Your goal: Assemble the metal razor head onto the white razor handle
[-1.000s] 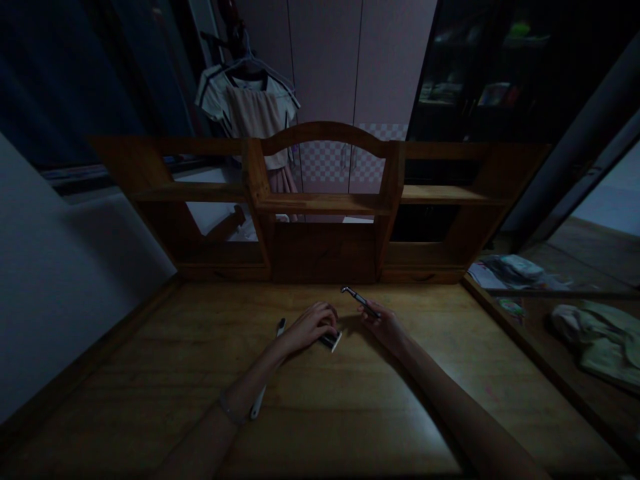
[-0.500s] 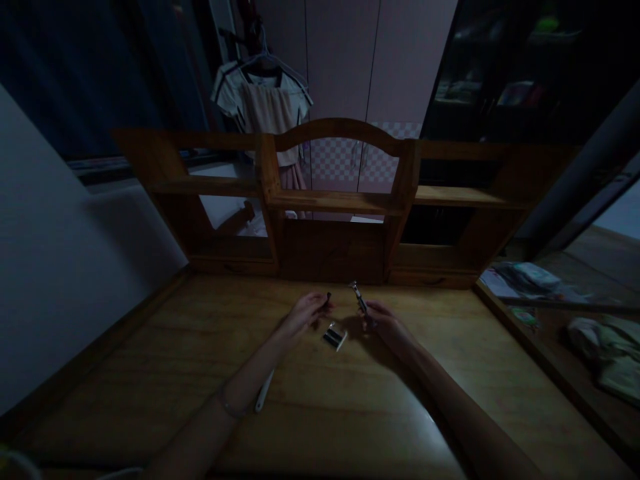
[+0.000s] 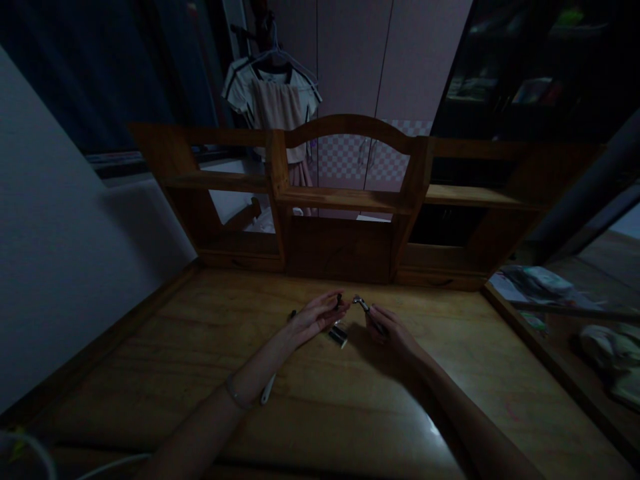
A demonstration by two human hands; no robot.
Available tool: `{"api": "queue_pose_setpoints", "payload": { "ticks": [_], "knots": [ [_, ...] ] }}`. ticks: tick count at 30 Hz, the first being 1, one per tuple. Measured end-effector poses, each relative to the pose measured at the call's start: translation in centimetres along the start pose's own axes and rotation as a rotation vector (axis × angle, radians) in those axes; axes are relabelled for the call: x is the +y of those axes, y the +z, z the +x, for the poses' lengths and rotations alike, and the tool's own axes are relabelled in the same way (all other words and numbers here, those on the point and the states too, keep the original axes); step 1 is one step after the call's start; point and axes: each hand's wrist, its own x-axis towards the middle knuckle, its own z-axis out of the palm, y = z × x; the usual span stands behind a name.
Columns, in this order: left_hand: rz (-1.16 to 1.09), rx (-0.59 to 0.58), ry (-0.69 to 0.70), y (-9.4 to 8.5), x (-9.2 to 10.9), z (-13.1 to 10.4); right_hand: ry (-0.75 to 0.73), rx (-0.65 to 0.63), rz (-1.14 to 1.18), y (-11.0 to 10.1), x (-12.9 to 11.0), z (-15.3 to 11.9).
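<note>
My right hand [image 3: 393, 328] is closed around the dark handle of a razor [image 3: 369, 311], its shiny metal head tipped up and left toward my other hand. My left hand [image 3: 320, 315] pinches a small black piece [image 3: 339, 300] between thumb and fingers; its exact kind is too dark to tell. Just below the left fingers, a small case with black strips and a pale edge [image 3: 339, 335] lies on the table, partly covered by that hand. Under my left forearm a white handle with a hole in its end [image 3: 268, 390] sticks out, its middle hidden.
The wooden table [image 3: 175, 373] reaches back to a wooden shelf unit [image 3: 340, 198] with cubbies and low drawers. A white wall [image 3: 100, 267] borders the left side. Plastic bags and cloth [image 3: 543, 283] lie beyond the right edge. A white cable [image 3: 115, 461] shows at bottom left.
The razor's head has lowered and my two hands have come closer together. My left hand has shifted right and now covers part of the case. The camera view has turned slightly left.
</note>
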Motion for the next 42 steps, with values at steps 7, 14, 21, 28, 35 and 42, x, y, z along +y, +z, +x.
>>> {"api": "queue_pose_setpoints", "payload": {
  "ticks": [7, 14, 21, 28, 35, 42],
  "knots": [
    [0.010, -0.012, -0.052, 0.7, 0.2, -0.5, -0.009, 0.010, -0.169, 0.1, -0.7, -0.3],
    [0.080, 0.055, 0.013, 0.6, -0.2, -0.1, -0.054, -0.011, -0.326, 0.5, -0.7, -0.6],
    [0.194, 0.094, 0.028, 0.5, -0.1, 0.0, -0.062, -0.052, -0.434, 1.2, -1.5, -1.1],
    [0.129, 0.113, 0.044, 0.0, -0.3, 0.4, -0.032, 0.024, -0.463, 0.6, -0.9, -1.0],
    [0.203, 0.109, 0.022, 0.3, -0.3, 0.2, -0.058, 0.043, -0.490, 0.4, -1.0, -0.8],
    [0.149, 0.038, 0.039, 0.8, -0.4, 0.0, -0.056, 0.062, -0.473, 0.0, -0.5, -0.6]
  ]
}}
